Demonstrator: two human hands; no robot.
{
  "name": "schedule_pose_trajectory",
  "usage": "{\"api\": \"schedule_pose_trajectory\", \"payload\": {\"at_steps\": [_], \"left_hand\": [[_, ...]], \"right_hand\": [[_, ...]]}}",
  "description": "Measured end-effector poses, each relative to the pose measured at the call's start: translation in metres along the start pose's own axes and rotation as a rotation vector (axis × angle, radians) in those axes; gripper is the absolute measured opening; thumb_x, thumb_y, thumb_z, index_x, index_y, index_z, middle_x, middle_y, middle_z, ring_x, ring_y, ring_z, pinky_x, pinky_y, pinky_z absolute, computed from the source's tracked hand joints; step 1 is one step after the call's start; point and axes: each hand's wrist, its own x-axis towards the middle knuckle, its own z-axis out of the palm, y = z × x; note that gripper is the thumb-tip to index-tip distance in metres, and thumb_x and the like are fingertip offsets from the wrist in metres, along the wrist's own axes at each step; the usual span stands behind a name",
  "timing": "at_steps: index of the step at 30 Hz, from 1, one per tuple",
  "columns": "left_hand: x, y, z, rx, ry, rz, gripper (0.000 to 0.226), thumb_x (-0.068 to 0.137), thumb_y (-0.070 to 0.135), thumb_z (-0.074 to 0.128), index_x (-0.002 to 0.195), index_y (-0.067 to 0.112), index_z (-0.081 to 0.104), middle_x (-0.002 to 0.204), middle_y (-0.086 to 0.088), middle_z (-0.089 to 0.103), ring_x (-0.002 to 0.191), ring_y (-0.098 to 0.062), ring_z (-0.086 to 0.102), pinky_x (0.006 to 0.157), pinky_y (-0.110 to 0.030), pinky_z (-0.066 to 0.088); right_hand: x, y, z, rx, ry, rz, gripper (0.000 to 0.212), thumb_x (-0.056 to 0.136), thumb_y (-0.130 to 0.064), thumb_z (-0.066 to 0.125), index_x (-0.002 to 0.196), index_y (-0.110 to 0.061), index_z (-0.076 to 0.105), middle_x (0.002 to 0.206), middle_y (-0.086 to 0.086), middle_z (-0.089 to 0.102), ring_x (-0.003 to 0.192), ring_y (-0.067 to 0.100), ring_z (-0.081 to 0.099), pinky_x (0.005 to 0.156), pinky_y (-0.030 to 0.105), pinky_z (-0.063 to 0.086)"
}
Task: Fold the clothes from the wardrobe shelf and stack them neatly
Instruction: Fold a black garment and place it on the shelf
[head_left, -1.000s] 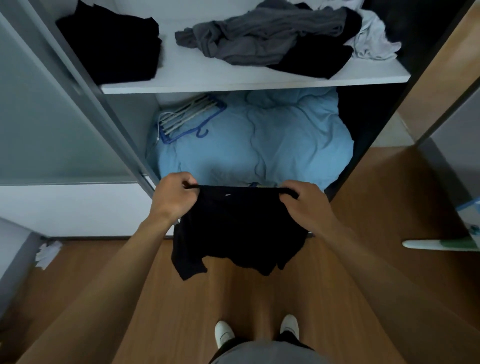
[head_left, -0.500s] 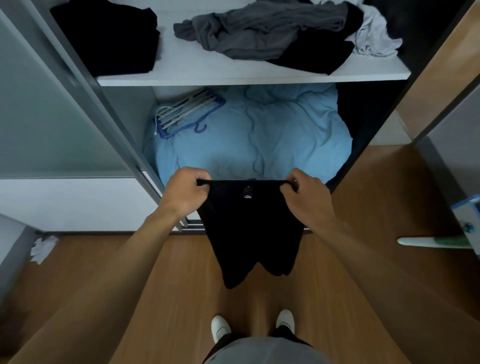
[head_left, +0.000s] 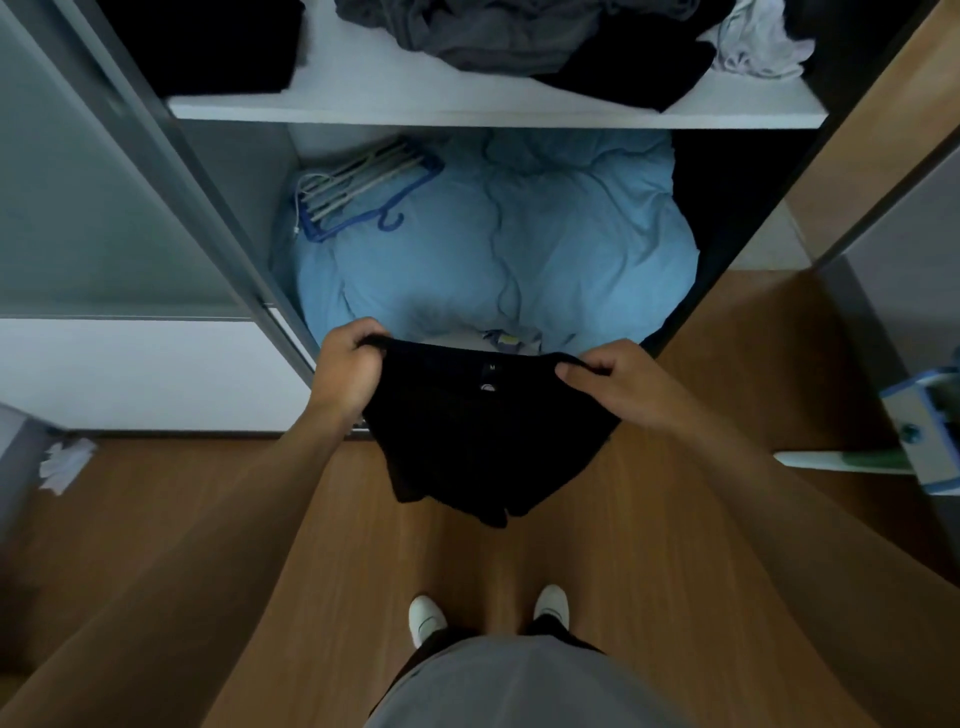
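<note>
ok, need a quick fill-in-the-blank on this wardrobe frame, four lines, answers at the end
1. The left hand and right hand each grip the top edge of a ____ garment.
2. The hangers lie on the ____ bedding below the shelf.
3. Topmost in the crumpled pile on the shelf is a ____ piece.
4. The shoes on the floor are ____.

Missing words: black, blue, grey, white.

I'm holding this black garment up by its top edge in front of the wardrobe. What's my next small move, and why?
Probably bring the left hand and right hand together, folding the black garment in half. It hangs spread between both hands, label centred, so the halves should meet evenly.
</note>
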Motion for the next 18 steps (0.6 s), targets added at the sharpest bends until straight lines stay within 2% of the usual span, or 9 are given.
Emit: {"api": "schedule_pose_trajectory", "payload": {"at_steps": [2,4,6,8,10,13,15,18], "left_hand": [[0.002,0.001,-0.001,0.066,-0.01,0.06,0.018,0.062,0.008,0.042,0.067,0.015,0.058,0.066,0.005,0.057,0.068,-0.006,0.053,0.067,-0.02,0.041],[0.004,0.001,-0.005,0.214,-0.052,0.106,0.008,0.066,0.014,0.048,0.069,0.018,0.055,0.07,0.001,0.059,0.071,-0.016,0.057,0.068,-0.031,0.043],[0.004,0.002,-0.008,0.369,-0.131,0.095,0.008,0.068,0.027,0.052,0.07,0.02,0.055,0.069,0.002,0.06,0.071,-0.02,0.059,0.067,-0.034,0.045],[0.003,0.003,-0.009,0.446,-0.207,0.065,0.02,0.068,0.038,0.055,0.069,0.018,0.056,0.067,0.002,0.06,0.069,-0.02,0.059,0.066,-0.033,0.045],[0.004,0.003,-0.012,0.441,-0.271,0.079,0.034,0.076,0.043,0.062,0.065,0.013,0.051,0.061,0.002,0.055,0.062,-0.018,0.054,0.062,-0.032,0.04],[0.006,0.003,-0.028,0.361,-0.424,0.063,0.047,0.086,0.047,0.071,0.062,0.015,0.047,0.057,0.005,0.044,0.053,-0.007,0.044,0.052,-0.021,0.033],[0.006,0.005,-0.039,0.391,-0.544,0.038,0.042,0.082,0.045,0.076,0.065,0.014,0.053,0.056,0.008,0.048,0.05,-0.003,0.046,0.048,-0.013,0.033],[0.004,0.001,-0.044,0.453,-0.637,0.011,0.028,0.077,0.028,0.085,0.071,0.018,0.058,0.056,0.014,0.056,0.052,0.001,0.051,0.049,-0.012,0.037]], "right_hand": [[0.0,0.014,0.005,-0.131,0.101,-0.003,0.056,0.096,-0.039,0.061,0.052,-0.009,0.043,0.052,0.003,0.047,0.049,0.012,0.044,0.054,0.032,0.031],[0.0,0.022,0.011,-0.123,0.28,-0.027,0.055,0.098,-0.036,0.06,0.05,-0.016,0.041,0.05,-0.005,0.048,0.045,0.005,0.043,0.051,0.028,0.032],[0.002,0.025,0.016,0.031,0.455,-0.03,0.052,0.099,-0.03,0.059,0.054,-0.008,0.045,0.052,-0.002,0.049,0.047,0.007,0.044,0.05,0.027,0.033],[0.006,0.022,0.019,0.239,0.53,-0.016,0.05,0.1,-0.026,0.057,0.059,0.0,0.046,0.054,0.003,0.048,0.049,0.01,0.044,0.048,0.025,0.034],[0.006,0.021,0.019,0.365,0.491,-0.004,0.049,0.101,-0.024,0.057,0.06,0.001,0.045,0.056,0.005,0.045,0.049,0.012,0.043,0.047,0.023,0.033],[0.001,0.026,0.011,0.263,0.302,-0.026,0.046,0.1,-0.026,0.059,0.06,-0.006,0.047,0.056,0.006,0.045,0.048,0.01,0.042,0.047,0.024,0.032],[-0.004,0.033,0.004,0.154,0.184,-0.03,0.045,0.098,-0.028,0.062,0.059,-0.008,0.047,0.055,0.005,0.045,0.047,0.008,0.043,0.049,0.026,0.032],[-0.009,0.04,-0.005,0.1,0.043,-0.001,0.04,0.093,-0.029,0.068,0.064,-0.01,0.049,0.059,0.001,0.046,0.052,0.007,0.046,0.052,0.023,0.034]]}}
